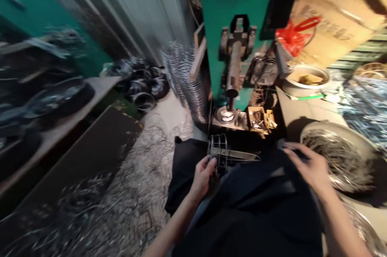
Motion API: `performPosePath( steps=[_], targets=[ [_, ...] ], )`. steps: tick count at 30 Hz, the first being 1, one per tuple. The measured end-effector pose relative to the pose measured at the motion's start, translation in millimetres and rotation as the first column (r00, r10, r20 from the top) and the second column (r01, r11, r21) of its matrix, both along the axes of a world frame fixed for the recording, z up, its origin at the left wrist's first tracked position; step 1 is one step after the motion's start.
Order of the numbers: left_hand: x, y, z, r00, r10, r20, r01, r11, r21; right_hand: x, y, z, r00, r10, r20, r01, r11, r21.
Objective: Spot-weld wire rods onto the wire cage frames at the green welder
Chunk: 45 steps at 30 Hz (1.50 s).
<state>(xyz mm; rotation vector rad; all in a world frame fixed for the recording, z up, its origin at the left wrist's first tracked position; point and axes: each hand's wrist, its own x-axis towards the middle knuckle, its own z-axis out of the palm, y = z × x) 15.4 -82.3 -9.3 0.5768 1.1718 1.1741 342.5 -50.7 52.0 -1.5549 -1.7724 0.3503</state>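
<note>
My left hand (204, 174) is closed on the left end of a wire frame (220, 144), a small cage of thin metal rods with a flat strip (237, 154) running to the right. The frame lies over the dark cloth on my lap (256, 200). At the right, my right hand (310, 166) has its thumb and fingers drawn together near the edge of the dark cloth. Something small and greyish shows at its fingertips, too blurred to name. Beyond the lap stands a green machine (214, 47) with a metal cylinder arm (234, 67).
Curved wire racks (187, 83) stack left of the machine. A basin of metal pieces (308, 132) stands at the right, below a round pot (305, 81). Wire scraps (130, 196) cover the floor at the left. A small carton (256, 116) sits under the machine.
</note>
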Motion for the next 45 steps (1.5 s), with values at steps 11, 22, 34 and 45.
performPosePath(
  steps=[11, 22, 34, 45],
  targets=[
    [-9.0, 38.5, 11.6, 0.99, 0.144, 0.002, -0.144, 0.985, 0.094, -72.8, 59.6, -4.7, 0.876, 0.444, 0.187, -0.449, 0.894, -0.017],
    [-11.8, 66.9, 11.7, 0.985, 0.138, 0.101, -0.141, 0.99, 0.027, -95.7, 82.4, -18.1, 0.844, 0.397, 0.362, -0.419, 0.908, -0.02],
    [-22.8, 99.0, 20.4, 0.976, 0.173, 0.136, -0.189, 0.975, 0.116, -110.5, 118.1, -3.9, 0.898, 0.377, 0.228, -0.412, 0.902, 0.128],
    [-28.1, 115.4, 18.3, 0.967, 0.192, 0.166, -0.217, 0.965, 0.145, -120.8, 135.6, 8.2, 0.902, 0.361, 0.236, -0.398, 0.908, 0.133]
  ],
)
